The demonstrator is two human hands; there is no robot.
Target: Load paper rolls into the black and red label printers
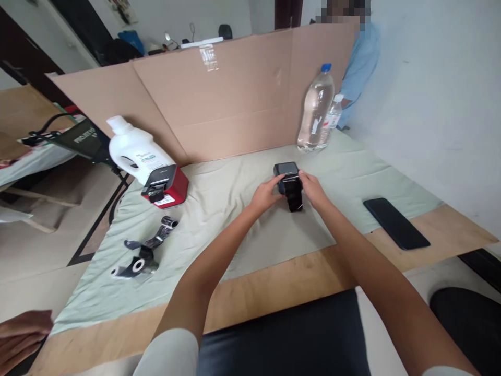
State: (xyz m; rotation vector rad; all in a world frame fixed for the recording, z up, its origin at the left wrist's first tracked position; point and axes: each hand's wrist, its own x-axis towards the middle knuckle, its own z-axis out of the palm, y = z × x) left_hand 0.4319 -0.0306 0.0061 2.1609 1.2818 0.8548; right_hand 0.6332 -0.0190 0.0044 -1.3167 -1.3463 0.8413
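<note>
My left hand [267, 194] and my right hand [310, 187] grip a small dark boxy device [287, 168] from its two sides, over the cloth-covered table. A glossy black strip [293, 194] hangs from the front of the device, towards me. To the left stands a red and black box [172, 188], also with a short black strip at its front. Nearer to me on the left lie tangled black strips [146, 250] with white ring-shaped ends; their exact kind I cannot tell.
A white jug [135, 149] stands behind the red box, against a cardboard screen [235, 99]. Two water bottles [316, 109] stand at the back right. A black phone [396, 223] lies at right. Another person's hand [23, 334] shows lower left; a blue sleeve [362, 62] is behind the screen.
</note>
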